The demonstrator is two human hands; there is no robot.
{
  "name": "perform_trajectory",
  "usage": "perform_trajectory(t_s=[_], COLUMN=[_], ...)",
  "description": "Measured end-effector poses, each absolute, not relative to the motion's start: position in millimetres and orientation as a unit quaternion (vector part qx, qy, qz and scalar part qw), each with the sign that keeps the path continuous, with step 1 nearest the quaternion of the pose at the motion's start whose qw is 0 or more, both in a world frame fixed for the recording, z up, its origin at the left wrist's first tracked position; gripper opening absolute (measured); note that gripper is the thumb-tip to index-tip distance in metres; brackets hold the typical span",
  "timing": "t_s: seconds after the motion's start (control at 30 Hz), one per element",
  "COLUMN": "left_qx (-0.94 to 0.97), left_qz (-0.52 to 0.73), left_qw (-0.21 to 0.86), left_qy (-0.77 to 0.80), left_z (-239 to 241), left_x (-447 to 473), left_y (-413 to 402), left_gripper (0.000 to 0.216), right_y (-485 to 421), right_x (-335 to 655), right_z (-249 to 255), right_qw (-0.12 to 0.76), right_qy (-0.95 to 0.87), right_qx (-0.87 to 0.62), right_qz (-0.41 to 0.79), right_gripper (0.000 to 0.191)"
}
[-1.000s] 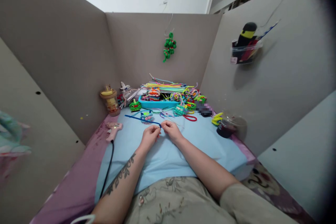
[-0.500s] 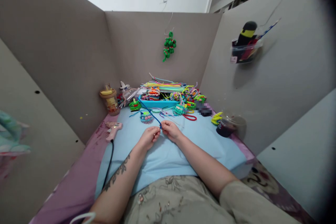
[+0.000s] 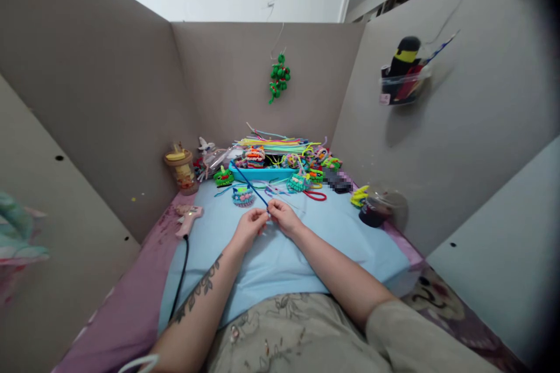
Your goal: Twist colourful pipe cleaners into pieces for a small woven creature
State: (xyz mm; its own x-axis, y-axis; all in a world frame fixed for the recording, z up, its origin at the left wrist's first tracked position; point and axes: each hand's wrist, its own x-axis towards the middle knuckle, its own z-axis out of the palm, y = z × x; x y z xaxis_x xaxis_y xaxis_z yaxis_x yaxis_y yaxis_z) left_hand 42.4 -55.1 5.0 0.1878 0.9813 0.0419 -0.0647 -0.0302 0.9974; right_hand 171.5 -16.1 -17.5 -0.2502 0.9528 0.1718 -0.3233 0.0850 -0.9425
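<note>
A dark blue pipe cleaner [image 3: 252, 185] slants up and left from my fingers toward the blue tray. My right hand [image 3: 284, 217] pinches its lower end between thumb and fingertips. Close against it, my left hand [image 3: 251, 227] has its fingertips pressed together at the same end; the piece between the fingers is tiny and mostly hidden. Just beyond the hands, on the light blue cloth [image 3: 306, 262], sits a small blue-and-pink fuzzy figure [image 3: 243, 196]. A teal fuzzy figure [image 3: 299, 181] and a red pipe-cleaner loop [image 3: 315, 195] lie to its right.
A blue tray [image 3: 266, 174] with colourful pipe cleaners [image 3: 280, 144] stands at the back. On the left are a pink glue gun [image 3: 189, 220] with its cord and a lidded cup [image 3: 182, 170]. A dark tub [image 3: 375, 211] stands right. Grey panels [image 3: 262, 81] enclose three sides.
My left fingers have shifted slightly at the pipe cleaner's lower end. My right hand keeps its pinch almost unchanged. The whole view has moved a little.
</note>
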Motion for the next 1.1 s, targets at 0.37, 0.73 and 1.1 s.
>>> perform_trajectory(t_s=[0.37, 0.73, 1.1], left_qx=[0.618, 0.482, 0.464], left_qz=[0.487, 0.458, 0.437], left_qw=[0.372, 0.639, 0.687], left_qy=[0.492, 0.387, 0.350], left_z=[8.3, 3.5, 6.1], left_x=[40.9, 38.3, 39.3], left_y=[-58.7, -52.0, -52.6], left_gripper=[0.022, 0.022, 0.026], right_y=[-17.0, -19.8, -20.3], right_x=[175.1, 174.2, 171.7], right_z=[-15.3, -13.0, -13.7], right_qw=[0.526, 0.512, 0.529], right_qy=[-0.502, -0.463, -0.494], right_qx=[-0.333, -0.256, -0.243], right_qz=[0.600, 0.676, 0.646], right_gripper=[0.028, 0.030, 0.028])
